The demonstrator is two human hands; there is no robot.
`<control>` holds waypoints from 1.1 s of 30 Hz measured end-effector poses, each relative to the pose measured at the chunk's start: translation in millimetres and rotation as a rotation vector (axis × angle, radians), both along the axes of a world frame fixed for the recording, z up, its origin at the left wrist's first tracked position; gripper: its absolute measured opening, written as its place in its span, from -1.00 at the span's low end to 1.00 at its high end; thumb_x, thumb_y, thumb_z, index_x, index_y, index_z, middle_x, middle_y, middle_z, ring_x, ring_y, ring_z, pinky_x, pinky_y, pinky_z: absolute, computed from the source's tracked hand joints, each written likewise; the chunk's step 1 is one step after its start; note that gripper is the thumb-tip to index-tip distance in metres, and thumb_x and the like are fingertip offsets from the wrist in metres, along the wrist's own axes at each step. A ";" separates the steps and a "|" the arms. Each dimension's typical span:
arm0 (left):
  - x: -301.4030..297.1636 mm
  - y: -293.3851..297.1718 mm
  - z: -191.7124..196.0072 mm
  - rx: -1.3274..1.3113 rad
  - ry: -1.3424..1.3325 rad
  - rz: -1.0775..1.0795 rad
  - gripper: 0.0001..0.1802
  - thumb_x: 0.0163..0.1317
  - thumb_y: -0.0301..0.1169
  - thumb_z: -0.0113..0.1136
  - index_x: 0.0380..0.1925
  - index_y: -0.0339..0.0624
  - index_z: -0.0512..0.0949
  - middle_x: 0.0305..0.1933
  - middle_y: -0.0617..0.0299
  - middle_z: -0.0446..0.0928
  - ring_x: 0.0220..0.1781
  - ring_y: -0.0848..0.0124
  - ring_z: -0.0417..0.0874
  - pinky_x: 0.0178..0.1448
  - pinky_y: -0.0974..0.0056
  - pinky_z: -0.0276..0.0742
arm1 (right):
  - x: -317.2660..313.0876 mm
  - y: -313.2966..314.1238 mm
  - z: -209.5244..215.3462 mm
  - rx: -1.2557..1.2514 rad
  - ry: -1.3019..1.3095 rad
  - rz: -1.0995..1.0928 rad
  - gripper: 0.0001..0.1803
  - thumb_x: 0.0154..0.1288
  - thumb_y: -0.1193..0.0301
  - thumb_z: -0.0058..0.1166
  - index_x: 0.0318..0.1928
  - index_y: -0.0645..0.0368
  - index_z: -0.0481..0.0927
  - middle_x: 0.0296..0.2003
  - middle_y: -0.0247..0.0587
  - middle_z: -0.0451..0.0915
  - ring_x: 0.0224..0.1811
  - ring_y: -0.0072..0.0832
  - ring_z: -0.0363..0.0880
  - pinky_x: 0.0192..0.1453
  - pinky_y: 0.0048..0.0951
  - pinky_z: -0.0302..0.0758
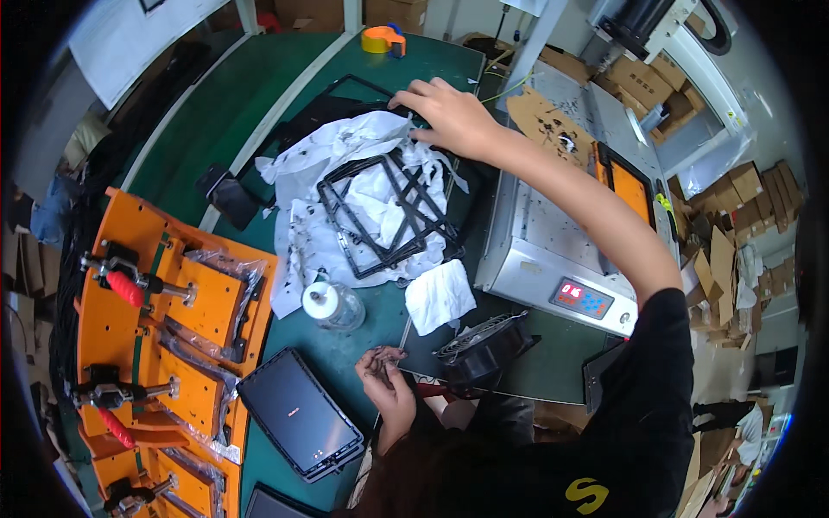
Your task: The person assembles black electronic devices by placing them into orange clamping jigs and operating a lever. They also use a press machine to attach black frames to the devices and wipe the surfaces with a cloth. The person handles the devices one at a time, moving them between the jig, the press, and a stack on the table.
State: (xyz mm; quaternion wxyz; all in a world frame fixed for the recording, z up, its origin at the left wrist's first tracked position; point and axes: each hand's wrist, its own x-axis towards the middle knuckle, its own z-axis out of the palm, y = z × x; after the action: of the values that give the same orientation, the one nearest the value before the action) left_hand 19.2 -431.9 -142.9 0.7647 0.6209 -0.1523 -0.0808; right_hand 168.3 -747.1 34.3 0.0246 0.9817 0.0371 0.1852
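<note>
My right hand (453,121) reaches over the far side of the bench. Its fingers are apart, with the fingertips near a stack of black parts (324,110) beside crumpled white sheeting (332,142). I see nothing held in it. Close to my body, my left hand (386,384) has dark-smudged fingers curled in towards the thumb; whatever they hold, if anything, is hidden. Several thin black rectangular frames (393,211) lie crossed on the sheeting. A folded white cloth (440,296) and a clear bottle with a white top (332,306) are between my hands.
Orange fixtures with red-handled clamps (121,289) line the left. A black-framed screen panel (302,414) lies beside them. A black fan (485,350) stands near my lap. To the right sits a metal machine with a lit display (583,298). An orange tape dispenser (382,40) is at the back.
</note>
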 end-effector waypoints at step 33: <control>209.8 -238.1 78.4 0.647 -0.663 0.097 -0.77 0.05 -0.41 0.16 -0.31 -0.32 0.60 -0.30 -0.15 0.58 -0.17 -0.06 0.59 -0.08 0.04 0.47 | -0.7 14.4 -25.9 0.216 -0.047 -0.378 -0.82 0.04 0.48 0.07 -0.31 0.22 0.64 -0.26 0.05 0.62 -0.18 -0.10 0.65 -0.17 -0.19 0.61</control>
State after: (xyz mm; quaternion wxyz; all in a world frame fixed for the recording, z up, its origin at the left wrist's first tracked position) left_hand 229.0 -670.1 -64.5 0.4447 0.8263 -0.3262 0.1143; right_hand 167.7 -732.7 8.3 -0.0453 0.9635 -0.1685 0.2030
